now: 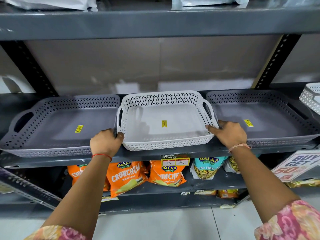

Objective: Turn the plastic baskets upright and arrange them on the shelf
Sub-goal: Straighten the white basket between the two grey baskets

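Note:
Three plastic baskets stand upright in a row on the dark grey shelf (155,155). In the middle is a white basket (166,146) with a yellow sticker inside. A grey basket (52,149) sits to its left and another grey basket (277,139) to its right. My left hand (105,142) grips the white basket's front left corner. My right hand (228,132) holds its front right corner, thumb on the rim. The white basket's front edge overhangs the shelf edge slightly.
Part of another white basket (310,99) shows at the far right of the shelf. Below, orange snack bags (126,177) and a teal snack bag (206,168) fill the lower shelf. A price tag (174,161) hangs on the shelf edge. A promo sign (296,165) juts out at right.

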The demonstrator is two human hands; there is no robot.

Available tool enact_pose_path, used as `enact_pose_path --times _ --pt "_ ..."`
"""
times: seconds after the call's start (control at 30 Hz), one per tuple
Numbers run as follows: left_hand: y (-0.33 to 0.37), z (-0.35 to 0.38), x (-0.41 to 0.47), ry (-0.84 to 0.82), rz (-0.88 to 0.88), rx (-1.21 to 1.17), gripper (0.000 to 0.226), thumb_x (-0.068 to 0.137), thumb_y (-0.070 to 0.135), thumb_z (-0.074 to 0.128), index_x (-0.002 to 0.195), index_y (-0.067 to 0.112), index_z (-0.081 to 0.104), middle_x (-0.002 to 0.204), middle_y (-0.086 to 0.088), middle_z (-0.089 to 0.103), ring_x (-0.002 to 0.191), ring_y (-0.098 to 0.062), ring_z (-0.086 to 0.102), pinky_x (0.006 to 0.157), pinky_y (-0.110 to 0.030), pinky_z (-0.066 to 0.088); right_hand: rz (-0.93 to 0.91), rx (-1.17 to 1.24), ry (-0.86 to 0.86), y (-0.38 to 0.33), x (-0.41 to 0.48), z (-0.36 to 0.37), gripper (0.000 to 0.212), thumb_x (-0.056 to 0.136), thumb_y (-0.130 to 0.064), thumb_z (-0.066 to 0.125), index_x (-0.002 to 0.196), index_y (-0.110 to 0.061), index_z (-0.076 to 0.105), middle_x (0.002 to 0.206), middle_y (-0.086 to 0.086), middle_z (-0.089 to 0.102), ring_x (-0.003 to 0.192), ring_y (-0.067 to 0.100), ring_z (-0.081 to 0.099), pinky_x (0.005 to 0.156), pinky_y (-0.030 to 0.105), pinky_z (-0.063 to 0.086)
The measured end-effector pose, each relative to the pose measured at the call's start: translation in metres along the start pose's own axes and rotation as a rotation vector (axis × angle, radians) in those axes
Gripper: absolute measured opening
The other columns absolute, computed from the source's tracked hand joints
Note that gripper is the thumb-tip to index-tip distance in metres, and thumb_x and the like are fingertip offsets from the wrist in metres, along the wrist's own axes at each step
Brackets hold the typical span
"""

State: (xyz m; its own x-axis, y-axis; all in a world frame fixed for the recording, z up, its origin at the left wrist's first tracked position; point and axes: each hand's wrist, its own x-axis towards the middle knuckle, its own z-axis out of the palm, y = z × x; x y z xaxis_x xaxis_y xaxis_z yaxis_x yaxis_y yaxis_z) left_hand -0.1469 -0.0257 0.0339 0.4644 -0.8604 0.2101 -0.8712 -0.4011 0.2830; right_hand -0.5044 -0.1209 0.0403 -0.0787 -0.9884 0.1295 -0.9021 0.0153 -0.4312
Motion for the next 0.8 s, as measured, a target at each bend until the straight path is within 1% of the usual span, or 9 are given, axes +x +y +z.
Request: enact_pose_path --times 0.13,0.23,0.33,0.4,0.53,0.63,0.73,0.8 --pt "0.0013 0.0001 -0.0009 -0.014 -0.024 -0.016 0.040 0.084 0.031 0.046 0.051 0.011 0.036 0.048 -0.005 0.034 0.055 -0.031 0.043 0.052 -0.026 0.028 -0.006 -0.012 -0.002 -0.0016 -0.0011 -0.0016 0.048 0.075 -0.061 0.057 0.090 -0.017 0.068 0.068 0.015 0.060 0.079 0.037 0.063 0.061 0.032 0.044" --pt "0.0014 0.0008 -0.0010 -0.019 -0.024 -0.020 0.043 0.084 0.031 0.046 0.048 0.012 0.032 0.047 -0.004 0.033 0.053 -0.030 0.042 0.052 -0.026 0.028 -0.002 -0.018 -0.007 -0.0021 -0.0010 -0.0023 0.046 0.074 -0.059 0.059 0.090 -0.017 0.068 0.072 0.017 0.063 0.080 0.037 0.063 0.062 0.032 0.043" --pt "0.0002 0.0008 -0.0004 -0.024 -0.013 -0.020 0.039 0.084 0.031 0.046 0.054 0.008 0.041 0.046 -0.003 0.033 0.053 -0.030 0.043 0.053 -0.026 0.029 0.006 -0.018 -0.031 -0.0026 -0.0007 -0.0036 0.036 0.074 -0.049 0.062 0.095 -0.021 0.069 0.071 0.013 0.060 0.077 0.036 0.062 0.061 0.031 0.043" --pt "-0.0005 0.0007 -0.0002 -0.022 -0.011 -0.018 0.037 0.085 0.031 0.046 0.056 0.008 0.042 0.047 -0.003 0.032 0.052 -0.029 0.041 0.052 -0.025 0.028 0.014 -0.019 -0.042 -0.0028 -0.0007 -0.0042 0.033 0.070 -0.042 0.064 0.096 -0.023 0.069 0.069 0.010 0.057 0.076 0.035 0.061 0.062 0.030 0.044" --pt "0.0001 0.0000 0.0004 -0.022 -0.014 -0.009 0.041 0.086 0.029 0.045 0.050 0.011 0.036 0.046 -0.003 0.032 0.052 -0.029 0.040 0.052 -0.025 0.027 0.009 -0.045 -0.063 -0.0020 -0.0013 -0.0037 0.037 0.066 -0.040 0.066 0.101 -0.026 0.065 0.081 0.013 0.066 0.081 0.035 0.062 0.063 0.031 0.043" --pt "0.0003 -0.0005 0.0004 -0.024 -0.019 -0.007 0.043 0.086 0.029 0.045 0.048 0.013 0.033 0.046 -0.003 0.032 0.049 -0.028 0.038 0.051 -0.026 0.028 0.011 -0.035 -0.075 -0.0020 -0.0014 -0.0042 0.038 0.066 -0.040 0.066 0.101 -0.027 0.064 0.079 0.011 0.063 0.082 0.034 0.061 0.063 0.031 0.043" --pt "0.0004 -0.0004 0.0007 -0.017 -0.016 -0.002 0.044 0.086 0.028 0.044 0.046 0.014 0.032 0.046 -0.003 0.032 0.044 -0.023 0.032 0.049 -0.024 0.023 0.000 -0.045 -0.100 -0.0022 -0.0011 -0.0045 0.040 0.065 -0.040 0.066 0.103 -0.026 0.063 0.086 0.012 0.068 0.082 0.033 0.061 0.062 0.030 0.043" --pt "0.0005 -0.0003 0.0008 -0.011 -0.016 -0.004 0.043 0.086 0.028 0.044 0.047 0.014 0.033 0.046 -0.003 0.032 0.046 -0.025 0.034 0.049 -0.024 0.023 -0.004 -0.052 -0.108 -0.0020 -0.0015 -0.0049 0.042 0.065 -0.042 0.066 0.104 -0.025 0.062 0.088 0.012 0.068 0.083 0.033 0.061 0.063 0.031 0.043"
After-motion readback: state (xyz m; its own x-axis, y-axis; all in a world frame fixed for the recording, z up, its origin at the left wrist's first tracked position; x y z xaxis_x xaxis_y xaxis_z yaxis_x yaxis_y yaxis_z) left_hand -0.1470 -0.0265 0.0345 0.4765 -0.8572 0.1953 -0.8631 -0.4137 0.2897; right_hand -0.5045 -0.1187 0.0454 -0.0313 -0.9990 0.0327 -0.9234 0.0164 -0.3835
